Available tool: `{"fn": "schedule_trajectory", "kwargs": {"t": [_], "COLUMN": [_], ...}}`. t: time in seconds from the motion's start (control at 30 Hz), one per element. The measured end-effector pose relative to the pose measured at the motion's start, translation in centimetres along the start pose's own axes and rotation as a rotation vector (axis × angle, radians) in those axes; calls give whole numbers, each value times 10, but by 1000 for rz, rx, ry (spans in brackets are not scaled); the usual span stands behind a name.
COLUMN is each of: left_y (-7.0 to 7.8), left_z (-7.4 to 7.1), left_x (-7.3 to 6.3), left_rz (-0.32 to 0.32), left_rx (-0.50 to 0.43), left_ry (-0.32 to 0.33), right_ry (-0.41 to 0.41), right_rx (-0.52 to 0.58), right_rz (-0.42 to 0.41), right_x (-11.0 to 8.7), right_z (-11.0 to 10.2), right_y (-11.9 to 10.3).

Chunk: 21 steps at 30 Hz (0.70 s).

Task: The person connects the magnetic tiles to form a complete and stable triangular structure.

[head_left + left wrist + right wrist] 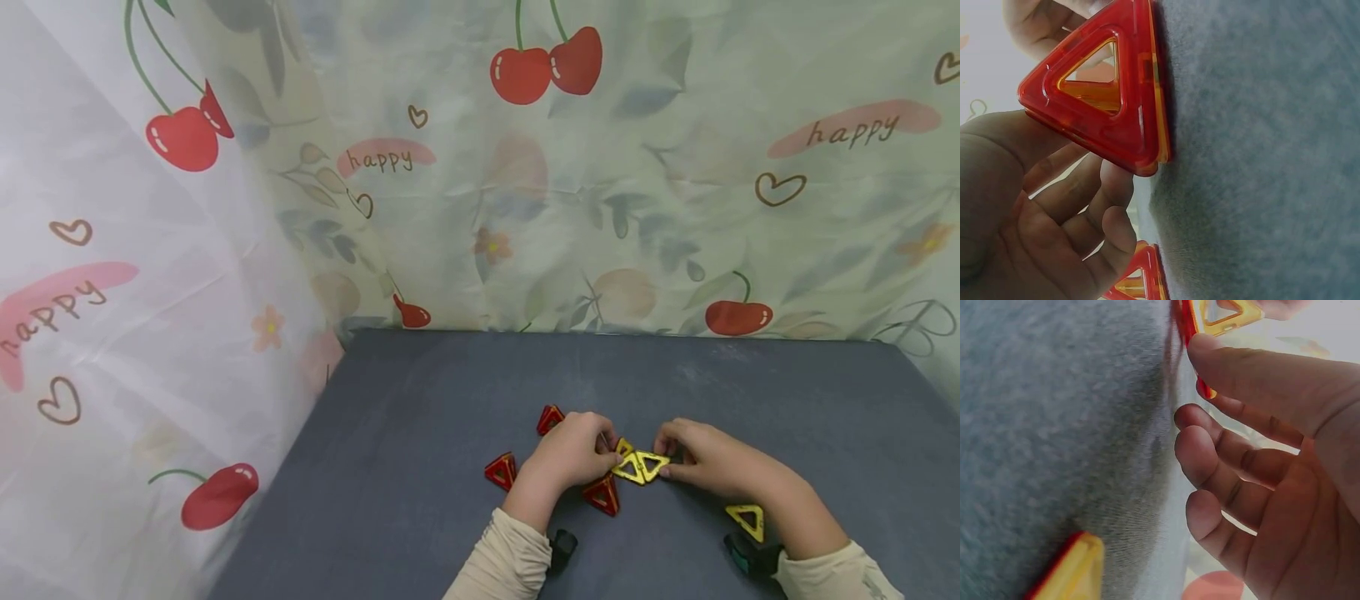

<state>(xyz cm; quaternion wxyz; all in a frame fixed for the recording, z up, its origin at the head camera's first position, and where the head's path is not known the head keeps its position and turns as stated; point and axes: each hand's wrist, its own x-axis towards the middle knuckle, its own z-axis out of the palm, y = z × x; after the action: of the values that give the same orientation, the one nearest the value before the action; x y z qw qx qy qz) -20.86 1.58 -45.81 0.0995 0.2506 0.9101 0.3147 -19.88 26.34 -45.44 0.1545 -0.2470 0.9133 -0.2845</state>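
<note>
Joined yellow triangular magnetic tiles (628, 472) lie between the two hands in the head view, their undersides red. My left hand (573, 450) pinches the left end of this piece with thumb and fingertips. The right hand (708, 454) grips its right corner. In the right wrist view, thumb and index finger close on a red-edged tile (1206, 386), while the other fingers curl loosely. A red triangular pyramid (602, 495) stands just below the left hand. That wrist's view shows its red face (1138, 134) up close, hiding part of the left fingers.
Two more red pyramids stand left of the work, one farther back (550, 419) and one nearer (500, 471). A loose yellow triangle (747, 521) lies beside the right forearm. Patterned cloth (450, 208) rises behind the dark grey tabletop (405, 433) and along its left side.
</note>
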Motion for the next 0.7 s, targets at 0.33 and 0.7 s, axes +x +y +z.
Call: {"fn": "schedule_trajectory", "kwargs": {"t": [0.33,0.7], "left_y": [0,1], "left_z": [1,-1], "left_x": [0,0], "left_rz": [16,38], "left_rx": [-14,-45], "left_ry": [-19,-71], "right_ry": [31,64], "right_rx": [64,71], "right_rz": [-49,-119], "right_x": [4,5], "right_z": [1,3], "right_y": [-5,-14]}}
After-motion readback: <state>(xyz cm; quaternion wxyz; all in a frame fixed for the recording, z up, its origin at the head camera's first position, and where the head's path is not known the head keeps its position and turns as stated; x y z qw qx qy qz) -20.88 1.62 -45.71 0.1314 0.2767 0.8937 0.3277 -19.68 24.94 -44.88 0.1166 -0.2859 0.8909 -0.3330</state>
